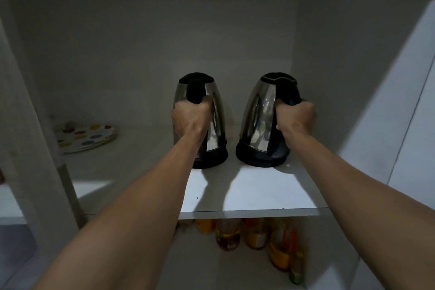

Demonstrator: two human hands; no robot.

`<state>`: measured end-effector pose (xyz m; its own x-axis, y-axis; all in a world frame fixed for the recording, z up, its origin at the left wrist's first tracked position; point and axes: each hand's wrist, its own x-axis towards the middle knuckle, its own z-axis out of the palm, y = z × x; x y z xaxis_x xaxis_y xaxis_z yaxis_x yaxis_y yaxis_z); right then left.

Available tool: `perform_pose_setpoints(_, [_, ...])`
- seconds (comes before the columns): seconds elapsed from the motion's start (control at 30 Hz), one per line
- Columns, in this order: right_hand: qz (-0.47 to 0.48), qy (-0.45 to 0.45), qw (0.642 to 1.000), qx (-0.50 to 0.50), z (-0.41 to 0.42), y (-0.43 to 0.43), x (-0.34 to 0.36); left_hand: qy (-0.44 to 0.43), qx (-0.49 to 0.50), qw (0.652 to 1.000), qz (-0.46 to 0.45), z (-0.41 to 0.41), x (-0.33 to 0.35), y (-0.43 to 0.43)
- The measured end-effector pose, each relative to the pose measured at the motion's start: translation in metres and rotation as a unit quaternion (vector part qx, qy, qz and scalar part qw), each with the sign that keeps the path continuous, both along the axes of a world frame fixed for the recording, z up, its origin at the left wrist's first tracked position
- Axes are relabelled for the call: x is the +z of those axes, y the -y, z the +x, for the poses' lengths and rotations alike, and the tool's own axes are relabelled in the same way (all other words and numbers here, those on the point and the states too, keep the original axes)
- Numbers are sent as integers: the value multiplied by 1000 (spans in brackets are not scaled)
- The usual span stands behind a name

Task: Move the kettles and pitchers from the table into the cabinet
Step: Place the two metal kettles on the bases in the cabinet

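Two steel kettles with black handles, lids and bases stand side by side on the white cabinet shelf point(254, 198). My left hand point(189, 116) is closed around the handle of the left kettle point(215, 125). My right hand point(296, 117) is closed around the handle of the right kettle point(257, 120). Both kettles stand upright with their bases resting on the shelf, a small gap between them. No pitchers are in view.
A stack of spotted plates point(87, 136) lies at the left of the same shelf. Several bottles point(256, 233) stand on the shelf below. The cabinet's white side wall point(341, 77) is close on the right, an upright panel point(30, 125) on the left.
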<state>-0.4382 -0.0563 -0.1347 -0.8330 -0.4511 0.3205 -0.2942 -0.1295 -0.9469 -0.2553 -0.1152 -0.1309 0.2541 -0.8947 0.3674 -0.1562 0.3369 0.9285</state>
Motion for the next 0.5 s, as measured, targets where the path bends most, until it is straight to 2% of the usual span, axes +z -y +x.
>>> perform_pose_setpoints(0.27, [36, -32, 997, 61, 9, 5, -2, 24, -7, 1000, -4, -9, -4, -9])
perform_pose_setpoints(0.5, [57, -35, 995, 71, 5, 11, -1, 29, -7, 999, 15, 3, -5, -8])
